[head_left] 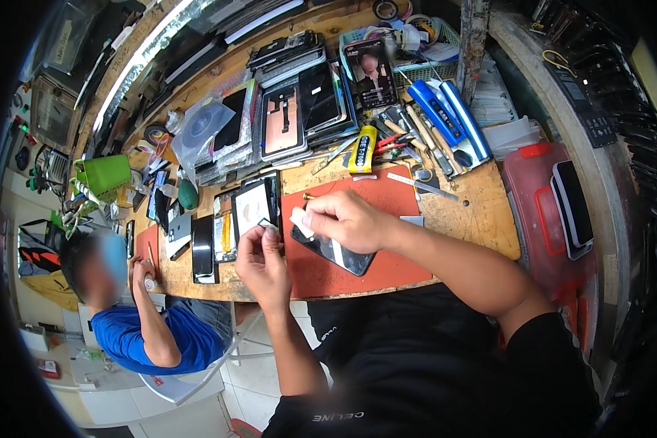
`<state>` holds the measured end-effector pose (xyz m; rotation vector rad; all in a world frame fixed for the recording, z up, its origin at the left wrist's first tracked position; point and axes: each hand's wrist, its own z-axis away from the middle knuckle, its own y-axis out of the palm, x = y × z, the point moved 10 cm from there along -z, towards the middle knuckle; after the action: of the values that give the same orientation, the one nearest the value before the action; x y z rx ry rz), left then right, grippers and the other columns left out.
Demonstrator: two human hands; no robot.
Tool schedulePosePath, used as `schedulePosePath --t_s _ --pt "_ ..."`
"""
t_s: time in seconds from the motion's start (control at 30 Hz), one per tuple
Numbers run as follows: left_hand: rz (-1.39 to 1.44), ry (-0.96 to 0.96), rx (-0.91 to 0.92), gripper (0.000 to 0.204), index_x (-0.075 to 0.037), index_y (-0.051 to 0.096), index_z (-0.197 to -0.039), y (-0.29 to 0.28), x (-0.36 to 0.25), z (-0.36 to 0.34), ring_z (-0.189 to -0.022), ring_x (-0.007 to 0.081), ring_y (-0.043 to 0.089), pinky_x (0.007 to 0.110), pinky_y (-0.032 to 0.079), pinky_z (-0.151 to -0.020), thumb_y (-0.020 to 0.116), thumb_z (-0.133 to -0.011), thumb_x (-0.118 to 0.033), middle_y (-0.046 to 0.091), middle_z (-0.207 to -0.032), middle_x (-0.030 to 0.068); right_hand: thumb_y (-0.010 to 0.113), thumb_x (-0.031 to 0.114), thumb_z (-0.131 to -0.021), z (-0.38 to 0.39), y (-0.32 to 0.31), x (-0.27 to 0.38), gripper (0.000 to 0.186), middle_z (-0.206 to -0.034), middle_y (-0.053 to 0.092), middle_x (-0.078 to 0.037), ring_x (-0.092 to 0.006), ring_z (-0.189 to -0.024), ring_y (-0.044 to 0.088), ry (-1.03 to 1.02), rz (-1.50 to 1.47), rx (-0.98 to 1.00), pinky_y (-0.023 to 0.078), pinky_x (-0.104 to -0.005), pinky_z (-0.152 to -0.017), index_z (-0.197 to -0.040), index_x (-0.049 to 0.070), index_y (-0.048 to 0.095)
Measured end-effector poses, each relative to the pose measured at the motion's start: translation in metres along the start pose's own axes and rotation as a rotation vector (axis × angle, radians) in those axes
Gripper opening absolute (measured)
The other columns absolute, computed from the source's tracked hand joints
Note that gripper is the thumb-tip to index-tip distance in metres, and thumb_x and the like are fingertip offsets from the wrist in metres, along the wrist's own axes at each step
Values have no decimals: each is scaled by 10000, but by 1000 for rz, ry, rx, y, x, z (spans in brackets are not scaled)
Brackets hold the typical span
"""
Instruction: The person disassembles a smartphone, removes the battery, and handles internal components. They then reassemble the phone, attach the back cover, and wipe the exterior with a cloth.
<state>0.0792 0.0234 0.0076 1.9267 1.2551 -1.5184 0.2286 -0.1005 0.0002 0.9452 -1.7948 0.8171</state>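
A dark phone (343,257) lies at a slant on the red mat (321,285), its glossy face up. Over its upper left part, my right hand (358,223) is closed round a crumpled white wad (301,219), tissue or cloth. My left hand (266,266) is raised at the mat's left edge, thumb and fingers pinched on a small pale piece with a dark edge (268,225) that I cannot make out. Left of that hand, an opened phone with a yellow strip (226,232) and a black phone (203,247) rest on the wooden bench.
Stacked phone parts (282,120) fill the back of the bench. A yellow glue tube (363,150), hand tools (416,139) and a blue device (438,113) lie behind the mat. A red plastic case (525,212) stands at right. A person in a blue shirt (135,336) sits at left.
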Motion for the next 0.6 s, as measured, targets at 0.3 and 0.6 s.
schedulePosePath --t_s 0.3,0.6 --pt "106 15 -110 61 -2 611 -1080 -53 11 -2 -932 124 654 295 564 -865 646 -1096 -49 661 -1021 43 635 323 -1076 -3 -19 -7 416 -764 712 -220 -384 -736 722 167 529 16 539 -518 -709 -836 -7 718" --pt "136 -54 -15 104 -9 621 -1115 -40 9 9 -899 101 655 260 537 -829 677 -1094 -94 686 -1006 38 638 336 -1053 5 -51 -18 410 -787 724 -234 -440 -817 734 384 646 150 546 -552 -788 -825 15 750"
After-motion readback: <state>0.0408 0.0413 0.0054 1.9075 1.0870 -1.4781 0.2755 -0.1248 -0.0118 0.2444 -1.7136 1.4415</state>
